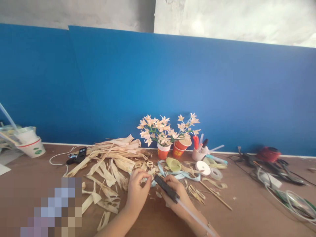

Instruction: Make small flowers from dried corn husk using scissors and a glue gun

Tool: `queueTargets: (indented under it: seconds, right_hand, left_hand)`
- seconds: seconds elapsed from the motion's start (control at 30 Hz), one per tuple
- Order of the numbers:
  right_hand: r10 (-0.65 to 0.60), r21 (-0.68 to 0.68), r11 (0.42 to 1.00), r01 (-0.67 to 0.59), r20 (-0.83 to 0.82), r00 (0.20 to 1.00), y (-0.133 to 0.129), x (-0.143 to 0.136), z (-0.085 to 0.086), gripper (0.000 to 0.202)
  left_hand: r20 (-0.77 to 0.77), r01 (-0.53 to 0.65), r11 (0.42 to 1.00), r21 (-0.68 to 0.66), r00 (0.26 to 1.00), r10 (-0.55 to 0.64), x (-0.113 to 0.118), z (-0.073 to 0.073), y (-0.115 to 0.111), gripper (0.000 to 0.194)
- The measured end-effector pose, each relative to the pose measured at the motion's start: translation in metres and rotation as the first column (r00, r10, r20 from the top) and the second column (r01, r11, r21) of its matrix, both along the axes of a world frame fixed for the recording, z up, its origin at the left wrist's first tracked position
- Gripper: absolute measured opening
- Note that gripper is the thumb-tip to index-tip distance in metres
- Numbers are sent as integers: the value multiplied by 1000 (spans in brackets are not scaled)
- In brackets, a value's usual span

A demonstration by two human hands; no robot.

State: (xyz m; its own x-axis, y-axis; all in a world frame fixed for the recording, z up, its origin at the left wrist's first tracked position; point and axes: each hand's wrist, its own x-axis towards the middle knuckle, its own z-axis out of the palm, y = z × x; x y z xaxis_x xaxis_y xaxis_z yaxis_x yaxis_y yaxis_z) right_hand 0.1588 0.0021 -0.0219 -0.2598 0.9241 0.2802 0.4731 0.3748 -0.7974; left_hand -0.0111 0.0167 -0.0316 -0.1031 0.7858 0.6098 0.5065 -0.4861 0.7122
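In the head view my right hand (176,194) is wrapped round a black glue gun (167,188), with a long translucent glue stick (195,217) running out of its rear toward me. The front end of the gun points up and left, close to my left fingertips. My left hand (138,189) is closed in a pinch; whatever lies between thumb and fingers is too small to make out. Behind both hands are scraps of dried husk (148,164) and a light blue ribbon (192,177). Pale artificial flowers (159,126) stand in a red paper cup (163,153).
Dried husk strips (118,149) spread over the left of the brown table. A second flower cup (179,149), a tool cup (198,154), a white tape roll (203,168) and a thin stick (217,196) lie beyond my right hand. Cables (266,184) tangle at right; a blue panel (158,82) stands behind.
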Motion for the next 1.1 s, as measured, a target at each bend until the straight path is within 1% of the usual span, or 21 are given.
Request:
queueTargets:
  seconds: [0.23, 0.4, 0.63, 0.83, 0.93, 1.03, 1.1]
  right_hand:
    - [8, 28, 1000, -7, -9, 1000, 0, 1, -2, 17]
    - [-6, 2, 1000, 6, -1, 1000, 0, 1, 0, 16]
    - [17, 17, 1000, -16, -9, 1000, 0, 2, -1, 16]
    - [0, -9, 1000, 0, -1, 1000, 0, 4, 3, 18]
    - [9, -2, 1000, -9, 0, 1000, -1, 2, 5, 19]
    - [21, 38, 999, -21, 13, 1000, -3, -1, 10, 17]
    - [58, 65, 996, -61, 41, 997, -3, -1, 15, 11]
  left_hand:
    - [8, 2, 1000, 7, 1000, -2, 0, 1, 0, 13]
    - [11, -7, 1000, -9, 1000, 7, 0, 0, 0, 12]
    - [14, 2, 1000, -9, 1000, -2, 0, -1, 1, 11]
    - [14, -9, 1000, -13, 1000, 9, -1, -3, 1, 11]
    - [11, -8, 1000, -18, 1000, 8, -1, -3, 2, 10]
    - [-28, -4, 1000, -1, 1000, 4, -2, -3, 2, 11]
    - [-92, 7, 1000, 15, 996, -5, -3, -3, 1, 12]
